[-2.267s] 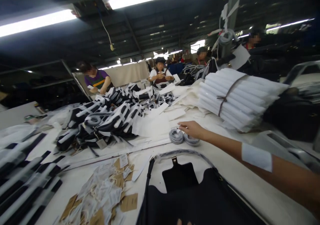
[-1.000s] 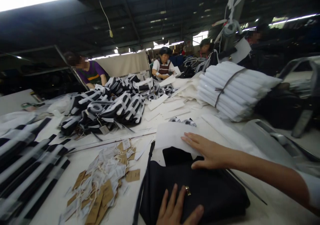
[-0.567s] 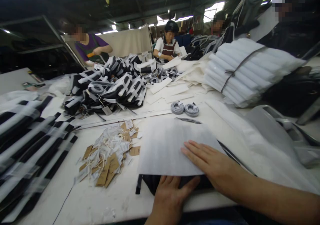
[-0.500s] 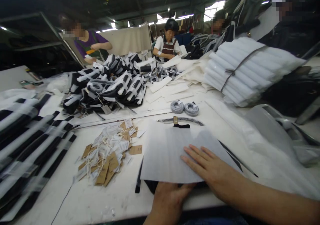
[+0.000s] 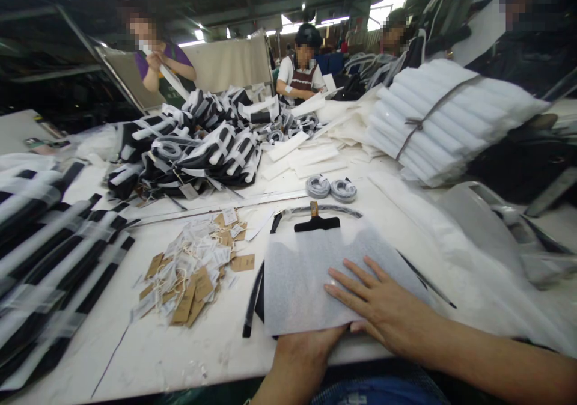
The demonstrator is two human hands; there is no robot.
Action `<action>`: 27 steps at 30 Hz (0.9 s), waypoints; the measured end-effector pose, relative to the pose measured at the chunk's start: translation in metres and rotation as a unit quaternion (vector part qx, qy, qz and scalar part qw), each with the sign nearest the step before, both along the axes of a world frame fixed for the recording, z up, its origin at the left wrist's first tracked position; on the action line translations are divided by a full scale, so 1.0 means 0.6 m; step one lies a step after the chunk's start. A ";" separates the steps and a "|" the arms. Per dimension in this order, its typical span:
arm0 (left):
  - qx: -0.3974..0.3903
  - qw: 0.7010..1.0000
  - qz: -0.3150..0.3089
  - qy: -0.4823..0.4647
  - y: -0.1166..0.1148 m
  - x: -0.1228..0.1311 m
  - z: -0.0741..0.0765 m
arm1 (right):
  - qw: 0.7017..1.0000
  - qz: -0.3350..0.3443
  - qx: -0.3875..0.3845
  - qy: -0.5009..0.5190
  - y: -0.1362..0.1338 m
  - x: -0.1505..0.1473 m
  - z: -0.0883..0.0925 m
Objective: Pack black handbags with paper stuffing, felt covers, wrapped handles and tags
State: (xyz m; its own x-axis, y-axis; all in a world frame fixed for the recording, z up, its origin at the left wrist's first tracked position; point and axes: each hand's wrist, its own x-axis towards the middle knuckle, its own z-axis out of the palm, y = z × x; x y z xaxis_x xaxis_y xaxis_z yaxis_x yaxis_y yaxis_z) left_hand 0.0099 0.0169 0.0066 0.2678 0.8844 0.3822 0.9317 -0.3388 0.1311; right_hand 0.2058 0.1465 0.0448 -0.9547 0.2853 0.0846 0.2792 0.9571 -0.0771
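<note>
A thin white foam sheet [image 5: 302, 273] lies over a black bag [image 5: 259, 306], most of which is hidden beneath it. Past the sheet's far edge show a black tab [image 5: 317, 224] with a gold-coloured clasp [image 5: 314, 208] and a curved, plastic-wrapped strap [image 5: 336, 208]. My right hand [image 5: 378, 297] rests flat on the sheet's right half, fingers spread. At the near edge, my left hand [image 5: 302, 351] reaches under the sheet, and its fingers are hidden there.
Left of the sheet lies a heap of brown and white tags [image 5: 193, 273]. Wrapped black bags [image 5: 211, 146] are piled behind, with more at the left edge. Two coiled straps [image 5: 331, 187] and a tied bundle of foam rolls [image 5: 437, 116] sit beyond. Co-workers stand across the table.
The sheet's far edge now sits nearer to me, baring more of the black tab and strap. My left hand is further under the sheet. One co-worker has raised both hands with a white strip.
</note>
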 end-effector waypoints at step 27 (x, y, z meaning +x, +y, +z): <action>-0.060 0.987 -0.003 -0.150 0.047 -0.034 0.031 | 0.985 -0.056 -0.139 0.086 0.010 0.014 0.004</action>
